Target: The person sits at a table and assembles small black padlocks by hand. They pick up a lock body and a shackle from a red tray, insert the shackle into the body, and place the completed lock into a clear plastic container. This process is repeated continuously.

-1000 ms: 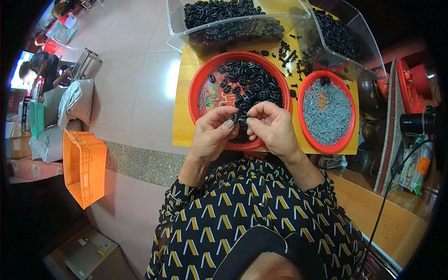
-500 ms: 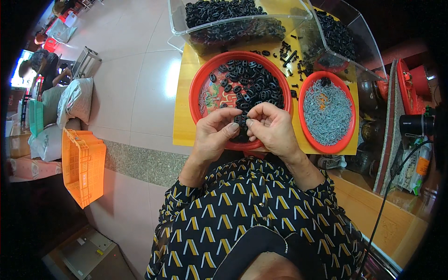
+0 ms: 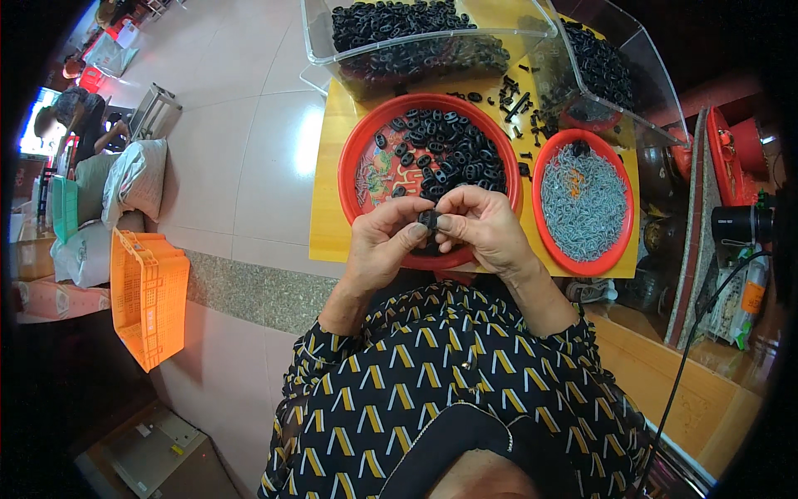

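Over the near rim of a round red tray [image 3: 346, 150], my two hands meet at a small black oval plastic piece [image 3: 428, 219]. My left hand [image 3: 384, 243] pinches it between thumb and forefinger. From the other side my right hand [image 3: 486, 229] closes on the same piece with thumb and fingertips; whether it also holds a smaller part is hidden. Loose black oval pieces with two holes [image 3: 474, 154] heap the right side of the tray, thinning toward the left. A small pile of metal screws [image 3: 363, 179] lies at the tray's left.
An oval red tray [image 3: 568, 259] full of silvery screws [image 3: 586, 208] stands to the right. Clear plastic bins [image 3: 399, 46] of black parts line the table's far side, with black pegs [image 3: 517, 106] scattered before them. An orange crate [image 3: 150, 299] sits on the left floor; a person [image 3: 76, 116] is farther back.
My right hand has shifted slightly left, bringing the fingertips of both hands closer together around the black piece. The trays and bins stay in place.
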{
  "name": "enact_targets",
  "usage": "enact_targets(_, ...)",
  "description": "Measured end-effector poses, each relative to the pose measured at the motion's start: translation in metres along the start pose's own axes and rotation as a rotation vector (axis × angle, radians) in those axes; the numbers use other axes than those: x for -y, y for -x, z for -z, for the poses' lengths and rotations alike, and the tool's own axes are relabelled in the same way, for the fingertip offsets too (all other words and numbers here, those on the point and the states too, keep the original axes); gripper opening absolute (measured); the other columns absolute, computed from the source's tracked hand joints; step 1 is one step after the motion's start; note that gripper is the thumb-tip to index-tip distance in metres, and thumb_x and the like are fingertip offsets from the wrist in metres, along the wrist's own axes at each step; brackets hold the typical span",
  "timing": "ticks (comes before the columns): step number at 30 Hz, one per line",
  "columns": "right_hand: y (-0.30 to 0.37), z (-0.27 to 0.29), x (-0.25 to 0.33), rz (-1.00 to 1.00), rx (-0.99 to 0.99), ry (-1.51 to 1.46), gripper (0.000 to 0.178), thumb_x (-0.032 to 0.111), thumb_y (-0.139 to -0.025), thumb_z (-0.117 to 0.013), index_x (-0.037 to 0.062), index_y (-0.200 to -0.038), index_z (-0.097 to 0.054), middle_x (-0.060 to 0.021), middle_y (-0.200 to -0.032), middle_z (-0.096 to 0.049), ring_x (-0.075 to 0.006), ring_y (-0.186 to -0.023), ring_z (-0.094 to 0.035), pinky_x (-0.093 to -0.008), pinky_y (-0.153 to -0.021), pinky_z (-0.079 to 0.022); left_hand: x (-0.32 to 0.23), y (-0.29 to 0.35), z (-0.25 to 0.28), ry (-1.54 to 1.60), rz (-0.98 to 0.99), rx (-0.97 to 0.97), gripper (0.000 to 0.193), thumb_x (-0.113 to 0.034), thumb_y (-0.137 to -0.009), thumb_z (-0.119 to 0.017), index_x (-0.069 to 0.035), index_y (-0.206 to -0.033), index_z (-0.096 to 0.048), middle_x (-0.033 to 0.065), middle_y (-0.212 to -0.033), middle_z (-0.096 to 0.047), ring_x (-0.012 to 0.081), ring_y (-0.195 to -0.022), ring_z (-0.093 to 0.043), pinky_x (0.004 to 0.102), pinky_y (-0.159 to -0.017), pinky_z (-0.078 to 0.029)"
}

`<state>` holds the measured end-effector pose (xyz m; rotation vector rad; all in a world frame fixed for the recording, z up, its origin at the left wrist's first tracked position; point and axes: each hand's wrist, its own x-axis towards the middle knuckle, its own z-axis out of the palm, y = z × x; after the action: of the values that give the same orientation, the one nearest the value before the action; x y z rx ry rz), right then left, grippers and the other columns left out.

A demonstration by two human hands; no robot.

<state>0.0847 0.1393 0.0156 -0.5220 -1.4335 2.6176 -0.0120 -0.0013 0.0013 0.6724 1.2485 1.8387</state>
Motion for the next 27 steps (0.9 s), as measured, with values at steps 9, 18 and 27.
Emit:
enact_targets(9,-0.001,-0.001,-0.003,0.038,0.063,-0.033,0.007,0.003,-0.078,-0.060,-0.0001,-0.082,-0.055,-0.0045,-0.071,-0.057,-0.0103,-0.062,-0.057,-0.0211,-0.055,-0.050,0.003,0.000,-0.001,-0.080,-0.049,-0.021,0.023,0.001,-0.080,-0.055,0.001,-0.103,-0.055,0.0043,-0.086,-0.060,0.0074,-0.075,-0.055,0.0207,-0.066,-0.047)
enact_targets(18,-0.008,0.003,-0.004,0.017,0.063,0.009,0.006,0.003,-0.078,-0.060,0.0009,-0.079,-0.054,-0.0050,-0.067,-0.058,-0.0102,-0.060,-0.057,-0.0211,-0.054,-0.050,0.003,-0.002,-0.009,-0.218,-0.144,-0.044,0.023,0.004,-0.081,-0.053,0.003,-0.103,-0.055,0.0056,-0.087,-0.060,0.0090,-0.078,-0.056,0.0216,-0.070,-0.047)
enact_targets(27,-0.001,0.005,0.003,-0.085,0.031,-0.089,0.014,0.008,-0.080,-0.060,-0.0009,-0.089,-0.055,-0.0053,-0.078,-0.057,-0.0104,-0.066,-0.058,-0.0221,-0.056,-0.051,0.006,0.000,0.000,-0.018,-0.050,-0.088,0.027,0.000,-0.082,-0.054,0.002,-0.108,-0.053,0.0050,-0.087,-0.059,0.0098,-0.079,-0.056,0.0215,-0.069,-0.047)
